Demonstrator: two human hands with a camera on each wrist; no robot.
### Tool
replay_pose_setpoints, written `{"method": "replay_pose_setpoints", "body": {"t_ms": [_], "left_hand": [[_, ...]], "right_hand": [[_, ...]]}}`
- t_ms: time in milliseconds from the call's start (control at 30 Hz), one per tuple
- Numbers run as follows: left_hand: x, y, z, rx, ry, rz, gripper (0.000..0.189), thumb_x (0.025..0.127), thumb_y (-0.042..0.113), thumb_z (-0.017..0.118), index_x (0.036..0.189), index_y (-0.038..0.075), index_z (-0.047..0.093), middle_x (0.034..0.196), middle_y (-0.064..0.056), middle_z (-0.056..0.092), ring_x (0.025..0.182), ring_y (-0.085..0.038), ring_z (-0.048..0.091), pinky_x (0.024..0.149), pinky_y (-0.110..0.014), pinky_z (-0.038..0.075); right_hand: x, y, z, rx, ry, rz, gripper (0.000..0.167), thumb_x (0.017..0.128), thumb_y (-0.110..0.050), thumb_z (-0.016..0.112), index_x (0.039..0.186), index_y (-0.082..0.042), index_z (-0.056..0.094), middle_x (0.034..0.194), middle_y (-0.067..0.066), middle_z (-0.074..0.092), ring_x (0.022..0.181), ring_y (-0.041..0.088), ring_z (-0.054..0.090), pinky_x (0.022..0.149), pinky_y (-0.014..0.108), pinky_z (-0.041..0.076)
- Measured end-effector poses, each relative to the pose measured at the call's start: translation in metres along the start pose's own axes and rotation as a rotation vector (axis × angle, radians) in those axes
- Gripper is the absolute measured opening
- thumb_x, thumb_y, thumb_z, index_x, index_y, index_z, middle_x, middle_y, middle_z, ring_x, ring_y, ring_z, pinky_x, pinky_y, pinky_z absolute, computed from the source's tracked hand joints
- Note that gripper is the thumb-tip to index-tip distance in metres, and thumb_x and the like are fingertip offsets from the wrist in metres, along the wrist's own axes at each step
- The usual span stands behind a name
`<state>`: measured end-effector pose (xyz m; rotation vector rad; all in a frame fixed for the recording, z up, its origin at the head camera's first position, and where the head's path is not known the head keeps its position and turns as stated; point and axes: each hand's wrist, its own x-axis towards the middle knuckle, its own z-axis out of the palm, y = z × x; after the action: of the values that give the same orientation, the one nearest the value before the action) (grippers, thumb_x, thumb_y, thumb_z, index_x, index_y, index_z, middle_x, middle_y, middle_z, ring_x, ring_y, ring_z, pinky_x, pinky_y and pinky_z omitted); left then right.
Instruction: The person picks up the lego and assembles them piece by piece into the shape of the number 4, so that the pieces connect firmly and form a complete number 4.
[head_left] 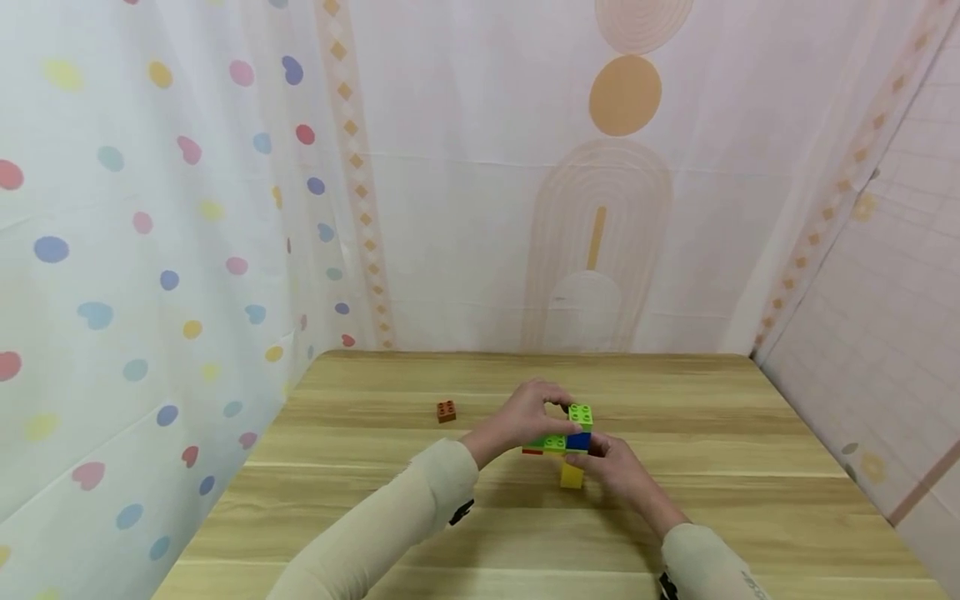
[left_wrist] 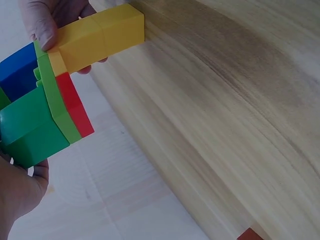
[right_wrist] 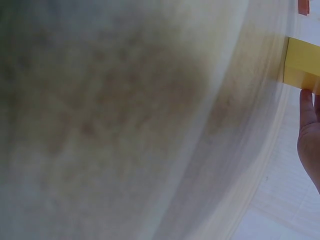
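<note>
Both hands are on one structure of toy building bricks. Its foot is a yellow column (head_left: 572,476), seen as two yellow bricks (left_wrist: 102,35) in the left wrist view. Above it lies a flat light green layer (left_wrist: 56,100), with a red piece (left_wrist: 77,107) on its underside. A green brick (left_wrist: 32,130) and a blue brick (head_left: 578,441) sit on that layer, and a lime brick (head_left: 581,416) tops the blue one. My left hand (head_left: 534,412) grips the upper bricks from the left. My right hand (head_left: 621,468) holds the column's upper part, thumb at the light green layer.
A loose reddish-brown brick (head_left: 446,411) with studs up lies on the wooden table (head_left: 360,500), left of the structure. Patterned curtains (head_left: 465,208) hang behind the table and along its sides.
</note>
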<state>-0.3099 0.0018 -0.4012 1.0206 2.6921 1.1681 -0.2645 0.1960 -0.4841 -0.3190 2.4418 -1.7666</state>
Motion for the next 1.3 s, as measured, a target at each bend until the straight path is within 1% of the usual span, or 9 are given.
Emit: {"method": "replay_pose_setpoints", "body": {"t_ms": [67, 133, 200, 400, 633, 867, 1033, 1200, 1300], "left_hand": [[0.0000, 0.0017, 0.0002, -0.001, -0.002, -0.006, 0.032, 0.084, 0.033, 0.081, 0.111, 0.017, 0.075, 0.099, 0.014, 0.065, 0.097, -0.008, 0.053, 0.084, -0.029, 0.046], [-0.0001, 0.0032, 0.0000, -0.002, -0.004, -0.010, 0.033, 0.084, 0.032, 0.081, 0.112, 0.016, 0.075, 0.101, 0.013, 0.066, 0.096, -0.007, 0.053, 0.084, -0.029, 0.046], [-0.0004, 0.0042, -0.0003, -0.006, -0.006, -0.016, 0.033, 0.084, 0.032, 0.081, 0.113, 0.016, 0.075, 0.102, 0.013, 0.066, 0.097, -0.008, 0.054, 0.084, -0.028, 0.046], [0.0016, 0.0052, -0.0003, -0.009, -0.017, -0.020, 0.033, 0.084, 0.030, 0.081, 0.113, 0.014, 0.074, 0.104, 0.010, 0.066, 0.105, -0.020, 0.058, 0.085, -0.029, 0.047], [0.0014, 0.0054, -0.0003, -0.017, -0.037, -0.032, 0.034, 0.085, 0.031, 0.081, 0.113, 0.015, 0.073, 0.102, 0.011, 0.064, 0.102, -0.016, 0.057, 0.083, -0.028, 0.047], [-0.0029, 0.0024, -0.0013, -0.028, -0.032, 0.007, 0.032, 0.085, 0.029, 0.081, 0.112, 0.014, 0.073, 0.100, 0.009, 0.064, 0.103, -0.025, 0.060, 0.084, -0.030, 0.047], [-0.0040, 0.0028, -0.0020, -0.018, -0.030, 0.004, 0.035, 0.086, 0.032, 0.080, 0.115, 0.014, 0.073, 0.101, 0.010, 0.065, 0.100, -0.018, 0.059, 0.083, -0.030, 0.047], [-0.0040, 0.0015, -0.0031, -0.001, -0.050, 0.036, 0.037, 0.088, 0.035, 0.077, 0.117, 0.013, 0.072, 0.105, 0.009, 0.066, 0.102, -0.018, 0.061, 0.084, -0.029, 0.048], [-0.0037, -0.0003, -0.0058, 0.004, -0.059, 0.043, 0.043, 0.090, 0.040, 0.073, 0.124, 0.013, 0.069, 0.111, 0.005, 0.067, 0.106, -0.017, 0.060, 0.087, -0.031, 0.048]], "right_hand": [[-0.0006, -0.0005, -0.0004, -0.007, 0.004, 0.003, 0.041, 0.094, -0.033, 0.070, 0.127, -0.009, 0.065, 0.122, 0.007, 0.067, 0.109, 0.023, 0.060, 0.097, 0.045, 0.047], [-0.0009, -0.0009, -0.0005, -0.007, 0.005, 0.005, 0.041, 0.094, -0.033, 0.070, 0.127, -0.009, 0.065, 0.122, 0.008, 0.067, 0.109, 0.023, 0.060, 0.097, 0.045, 0.047], [-0.0006, -0.0010, -0.0003, -0.005, 0.003, 0.007, 0.041, 0.094, -0.033, 0.070, 0.127, -0.009, 0.065, 0.122, 0.007, 0.067, 0.109, 0.023, 0.060, 0.097, 0.045, 0.047], [0.0007, 0.0005, -0.0008, 0.004, 0.001, 0.006, 0.040, 0.094, -0.032, 0.070, 0.127, -0.010, 0.066, 0.121, 0.006, 0.067, 0.109, 0.022, 0.060, 0.097, 0.044, 0.047], [-0.0012, 0.0005, -0.0010, 0.008, 0.000, 0.011, 0.041, 0.094, -0.033, 0.070, 0.127, -0.010, 0.065, 0.121, 0.006, 0.068, 0.109, 0.022, 0.060, 0.098, 0.045, 0.046], [-0.0010, -0.0013, 0.0015, 0.013, -0.009, 0.014, 0.041, 0.093, -0.034, 0.071, 0.126, -0.010, 0.066, 0.120, 0.005, 0.068, 0.109, 0.021, 0.060, 0.098, 0.045, 0.046], [0.0005, 0.0008, 0.0002, 0.017, -0.019, 0.011, 0.041, 0.093, -0.033, 0.071, 0.125, -0.009, 0.066, 0.119, 0.005, 0.069, 0.109, 0.021, 0.061, 0.098, 0.045, 0.045], [-0.0005, 0.0012, -0.0005, 0.030, -0.028, 0.009, 0.042, 0.093, -0.033, 0.071, 0.126, -0.008, 0.066, 0.119, 0.005, 0.069, 0.109, 0.021, 0.060, 0.098, 0.045, 0.045], [-0.0009, 0.0013, -0.0001, 0.043, -0.026, 0.016, 0.042, 0.093, -0.033, 0.071, 0.126, -0.007, 0.066, 0.119, 0.006, 0.068, 0.109, 0.021, 0.060, 0.099, 0.045, 0.045]]}}
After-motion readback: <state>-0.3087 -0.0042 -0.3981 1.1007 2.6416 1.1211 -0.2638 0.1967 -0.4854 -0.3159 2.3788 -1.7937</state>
